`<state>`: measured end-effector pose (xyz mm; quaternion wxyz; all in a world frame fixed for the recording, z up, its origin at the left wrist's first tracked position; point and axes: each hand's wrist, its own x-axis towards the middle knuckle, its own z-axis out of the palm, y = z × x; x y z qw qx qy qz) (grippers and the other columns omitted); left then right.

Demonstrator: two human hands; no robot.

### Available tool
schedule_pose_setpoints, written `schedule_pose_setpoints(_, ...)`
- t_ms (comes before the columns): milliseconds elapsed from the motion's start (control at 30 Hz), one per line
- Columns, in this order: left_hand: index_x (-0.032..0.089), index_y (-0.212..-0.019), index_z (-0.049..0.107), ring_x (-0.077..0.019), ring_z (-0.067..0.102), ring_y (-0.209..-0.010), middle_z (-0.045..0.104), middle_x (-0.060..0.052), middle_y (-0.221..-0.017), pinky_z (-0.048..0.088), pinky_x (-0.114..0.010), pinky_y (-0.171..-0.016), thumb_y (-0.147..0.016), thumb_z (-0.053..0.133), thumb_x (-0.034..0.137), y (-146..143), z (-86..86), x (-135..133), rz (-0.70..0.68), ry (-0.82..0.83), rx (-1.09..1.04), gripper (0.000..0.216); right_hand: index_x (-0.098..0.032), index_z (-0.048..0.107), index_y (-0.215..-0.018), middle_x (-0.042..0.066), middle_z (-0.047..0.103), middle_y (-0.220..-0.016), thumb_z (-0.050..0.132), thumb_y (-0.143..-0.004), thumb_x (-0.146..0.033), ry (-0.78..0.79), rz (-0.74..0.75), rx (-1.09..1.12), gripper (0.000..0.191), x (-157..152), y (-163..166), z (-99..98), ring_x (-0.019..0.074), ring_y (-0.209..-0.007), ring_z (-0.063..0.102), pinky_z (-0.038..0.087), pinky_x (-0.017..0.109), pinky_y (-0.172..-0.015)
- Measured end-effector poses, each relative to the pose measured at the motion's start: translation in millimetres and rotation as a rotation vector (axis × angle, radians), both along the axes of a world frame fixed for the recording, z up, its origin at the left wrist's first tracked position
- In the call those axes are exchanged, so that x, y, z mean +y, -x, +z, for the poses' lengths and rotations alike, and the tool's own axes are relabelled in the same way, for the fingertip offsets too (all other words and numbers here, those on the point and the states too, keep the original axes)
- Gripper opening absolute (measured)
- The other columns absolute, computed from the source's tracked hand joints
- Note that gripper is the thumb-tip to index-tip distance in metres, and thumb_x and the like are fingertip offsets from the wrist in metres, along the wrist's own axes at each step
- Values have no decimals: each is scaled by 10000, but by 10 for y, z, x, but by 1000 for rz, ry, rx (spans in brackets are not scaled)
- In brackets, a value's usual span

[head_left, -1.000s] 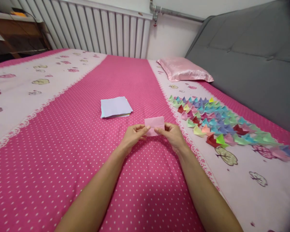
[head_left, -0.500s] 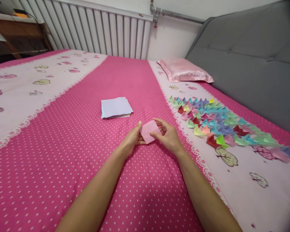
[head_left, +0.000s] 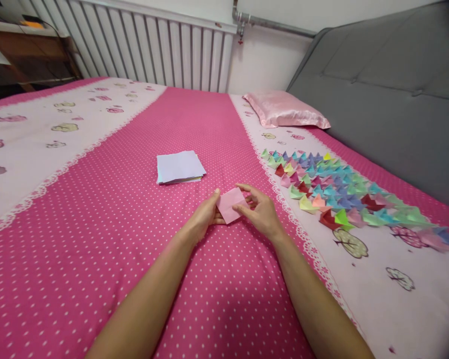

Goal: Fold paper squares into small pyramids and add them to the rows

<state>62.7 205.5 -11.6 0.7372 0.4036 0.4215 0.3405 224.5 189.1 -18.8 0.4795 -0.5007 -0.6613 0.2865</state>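
The left grip (head_left: 204, 218) and right grip (head_left: 264, 213) are both grasping a pink paper (head_left: 227, 206). A paper stack (head_left: 180, 166) is lying beyond.

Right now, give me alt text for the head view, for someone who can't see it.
The left hand and right hand hold a piece of pink paper over a dotted bedspread. A paper stack lies beyond them, leftward; rows of colourful folded paper shapes lie to the right.
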Motion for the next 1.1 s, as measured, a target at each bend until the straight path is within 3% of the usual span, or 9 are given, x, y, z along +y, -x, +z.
schedule_pose_setpoints(267,130,-1028,649,-181,654,-820,696,-124,-980,511,-287,-761,-892,394,512,-12,-15,-6,3,4,-81,479,-202,662,-875,76,600,-1155,672,-719,-239,-59,-52,93,161,2,10,31,197,-874,621,510,325,-692)
schedule_pose_setpoints(367,128,-1007,650,-185,636,-886,687,-123,-993,483,-297,-844,-865,458,514,-1,-9,-11,-5,-6,-130,454,-212,676,-795,72,603,-1135,633,-754,-211,-166,-113,25,59,-20,11,69,221,-1015,583,483,377,-825)
schedule_pose_setpoints(467,129,-933,642,-175,634,-882,678,-107,-961,465,-305,-895,-812,560,495,13,25,-23,63,26,-197,395,-243,689,-796,52,606,-1125,626,-770,-191,-340,-202,-54,86,-57,16,116,229,-1093,535,407,435,-949)
schedule_pose_setpoints(633,120,-911,629,-158,652,-803,681,-95,-898,536,-265,-778,-825,597,316,32,105,-17,149,104,-362,216,-300,712,-762,17,621,-1105,657,-757,-167,-497,-187,-171,145,-91,36,142,238,-1068,524,398,469,-938)
schedule_pose_setpoints(700,120,-941,627,-142,654,-789,687,-84,-937,550,-230,-730,-834,566,171,44,117,10,242,93,-411,134,-311,718,-747,6,621,-1117,672,-738,-143,-503,-142,-203,174,-86,41,133,242,-1082,510,388,479,-947)
schedule_pose_setpoints(833,124,-1084,597,-135,656,-821,679,-81,-1025,556,-208,-736,-835,508,67,72,109,69,386,73,-441,270,-316,725,-743,-2,589,-1187,682,-714,-128,-450,-94,-238,196,-69,40,114,257,-1137,470,373,503,-962)
schedule_pose_setpoints(1100,118,-1130,592,-136,661,-785,684,-94,-1021,562,-216,-695,-834,519,73,72,125,25,318,39,-436,309,-345,727,-856,-7,523,-1284,665,-715,-107,-353,-30,-234,284,-28,2,71,256,-1176,438,407,502,-934)
